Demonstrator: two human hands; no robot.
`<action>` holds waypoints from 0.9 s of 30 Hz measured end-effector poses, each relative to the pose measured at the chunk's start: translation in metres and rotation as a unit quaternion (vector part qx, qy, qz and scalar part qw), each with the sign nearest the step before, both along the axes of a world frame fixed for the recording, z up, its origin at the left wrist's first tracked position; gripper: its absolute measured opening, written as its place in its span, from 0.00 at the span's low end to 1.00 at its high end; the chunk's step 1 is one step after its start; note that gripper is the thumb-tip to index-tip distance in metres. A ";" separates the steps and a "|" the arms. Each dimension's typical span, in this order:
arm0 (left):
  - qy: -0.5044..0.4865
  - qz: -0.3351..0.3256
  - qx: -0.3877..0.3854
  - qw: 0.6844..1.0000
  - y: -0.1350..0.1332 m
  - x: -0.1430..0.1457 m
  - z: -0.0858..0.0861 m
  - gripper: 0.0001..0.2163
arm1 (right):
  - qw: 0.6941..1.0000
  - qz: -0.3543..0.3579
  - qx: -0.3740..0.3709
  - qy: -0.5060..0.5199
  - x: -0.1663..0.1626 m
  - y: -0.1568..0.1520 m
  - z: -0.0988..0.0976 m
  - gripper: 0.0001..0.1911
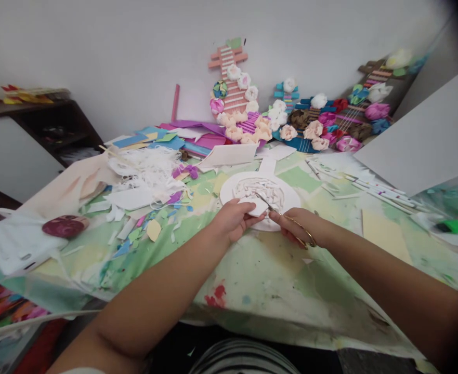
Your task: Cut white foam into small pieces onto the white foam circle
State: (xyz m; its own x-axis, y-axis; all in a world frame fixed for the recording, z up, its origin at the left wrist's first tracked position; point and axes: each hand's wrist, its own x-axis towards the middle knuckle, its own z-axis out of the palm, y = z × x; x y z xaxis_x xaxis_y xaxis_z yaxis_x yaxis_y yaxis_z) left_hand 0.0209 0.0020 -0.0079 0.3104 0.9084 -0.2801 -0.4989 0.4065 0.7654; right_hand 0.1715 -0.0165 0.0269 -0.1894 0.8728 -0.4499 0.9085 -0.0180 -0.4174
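Observation:
My left hand (234,218) pinches a small white piece of paper or foam (257,205) between thumb and fingers. In my right hand (297,224) is a pair of scissors (303,231) with gold-coloured handles, its blades at the right edge of the white piece. Below both hands lies a round white cutout (229,188) with a straight neck (267,165) pointing away from me. Its inner circle holds many small off-white scraps (258,186). The fingers of my right hand are partly hidden behind the scissor handles.
Paint-stained cloth covers the table (252,270). To the left lie tangled white strings (146,169), coloured paper scraps (135,234) and a white glue gun-like or board-like object (18,241). Guitar-shaped crafts with paper flowers (236,96) lean on the wall. Thin white sticks (380,192) lie right.

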 end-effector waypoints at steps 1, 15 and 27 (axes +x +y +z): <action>-0.001 0.002 -0.006 1.000 0.001 0.000 -0.001 0.12 | 1.000 -0.003 -0.007 0.007 0.000 0.000 0.001 0.32; -0.037 -0.007 -0.034 0.999 0.006 0.000 -0.009 0.10 | 0.995 -0.072 -0.029 0.069 0.005 0.008 -0.012 0.31; -0.023 0.008 -0.029 0.999 0.006 -0.004 -0.002 0.13 | 0.993 -0.077 0.079 0.030 0.014 -0.003 -0.018 0.29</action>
State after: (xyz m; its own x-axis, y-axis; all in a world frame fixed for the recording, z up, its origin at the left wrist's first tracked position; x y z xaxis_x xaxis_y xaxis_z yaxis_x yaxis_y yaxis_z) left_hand 0.0173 0.0077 -0.0096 0.3102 0.8961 -0.3174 -0.5403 0.4408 0.7168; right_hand 0.1857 -0.0193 0.0094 -0.0704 0.9524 -0.2966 0.8732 -0.0849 -0.4799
